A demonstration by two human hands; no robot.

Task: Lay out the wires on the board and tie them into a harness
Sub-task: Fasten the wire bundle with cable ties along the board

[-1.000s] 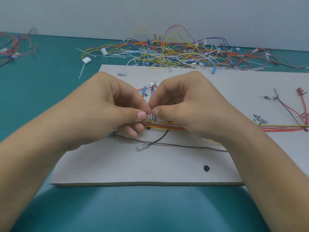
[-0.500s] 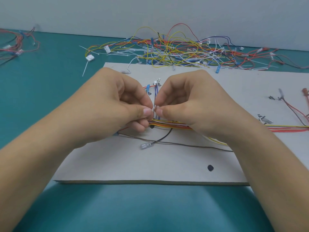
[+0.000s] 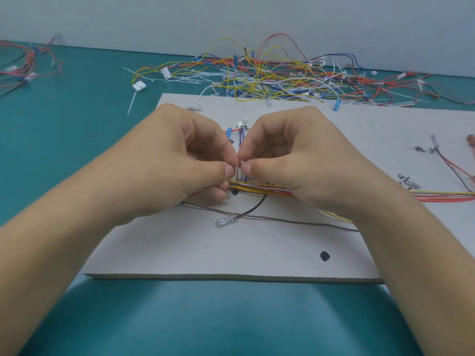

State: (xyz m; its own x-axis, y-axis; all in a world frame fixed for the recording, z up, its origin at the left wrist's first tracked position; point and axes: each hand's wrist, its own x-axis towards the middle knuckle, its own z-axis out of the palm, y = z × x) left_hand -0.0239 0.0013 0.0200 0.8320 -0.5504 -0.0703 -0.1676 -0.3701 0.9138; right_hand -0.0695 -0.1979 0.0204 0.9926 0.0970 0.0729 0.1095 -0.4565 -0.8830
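Fingers (image 3: 230,170) of both hands pinched narrow, thumb to forefinger, tips nearly touching over a small white piece (image 3: 241,163), probably a tie, too small to confirm; left hand (image 3: 177,160) at 9 o'clock of the pinch, right hand (image 3: 303,160) at 3 o'clock, both knuckles up, other fingers curled; 2 forearms converge from 6 o'clock; wire bundle (image 3: 259,188) lies on the board (image 3: 231,247) just under the pinch, runs off to 3 o'clock; 1 black wire (image 3: 254,209) with clear terminal at 6 o'clock; 1 black dot (image 3: 325,256) at 5 o'clock; loose wire pile (image 3: 270,78) on teal surface (image 3: 77,124) at 12 o'clock.
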